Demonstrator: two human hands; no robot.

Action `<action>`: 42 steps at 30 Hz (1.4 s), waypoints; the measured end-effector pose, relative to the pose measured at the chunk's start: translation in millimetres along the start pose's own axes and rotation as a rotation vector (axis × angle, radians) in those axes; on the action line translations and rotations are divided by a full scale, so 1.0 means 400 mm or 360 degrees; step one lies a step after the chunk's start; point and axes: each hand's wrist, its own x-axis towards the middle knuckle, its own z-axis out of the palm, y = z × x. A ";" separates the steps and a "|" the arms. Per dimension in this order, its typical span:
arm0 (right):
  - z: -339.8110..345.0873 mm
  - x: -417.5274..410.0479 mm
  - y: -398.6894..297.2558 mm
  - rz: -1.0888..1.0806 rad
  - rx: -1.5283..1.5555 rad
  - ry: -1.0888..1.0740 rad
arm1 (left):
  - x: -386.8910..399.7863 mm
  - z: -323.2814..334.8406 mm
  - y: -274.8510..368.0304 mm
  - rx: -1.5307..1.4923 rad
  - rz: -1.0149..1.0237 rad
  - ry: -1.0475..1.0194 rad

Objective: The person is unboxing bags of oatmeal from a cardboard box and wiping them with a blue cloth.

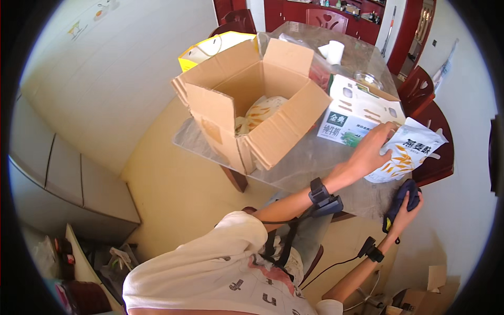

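Note:
My left hand [372, 147] grips the left edge of a white stand-up pouch [407, 151] printed with orange cereal ears and dark writing. The pouch leans near the right edge of the table. My right hand [407, 212] is closed around a dark navy fabric item [401, 202] with a small yellow patch, just off the table's corner; its exact kind is unclear. Left of my hands stands an open cardboard box [220, 118] with its flaps up. Inside it lies a similar printed pouch [265, 110], partly hidden by the walls.
A white and green milk carton box [342, 124] stands behind my left hand on the grey table [287, 167]. Farther back are a paper roll [336, 52], a glass bowl [368, 78] and a yellow and white paper bag [197, 53]. Dark red chairs [419, 88] line the right side.

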 end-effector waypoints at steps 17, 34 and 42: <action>-0.011 0.014 0.029 -0.0038 -0.0112 -0.0022 | 0.244 -0.687 0.407 0.1513 0.0174 -0.0981; -0.005 0.000 0.020 0.0004 -0.0016 -0.0049 | 0.384 -0.789 0.183 0.1062 -0.1427 -0.2287; -0.012 0.005 0.030 0.0011 -0.0061 -0.0082 | 0.360 -0.758 0.033 0.0960 -0.1477 -0.2403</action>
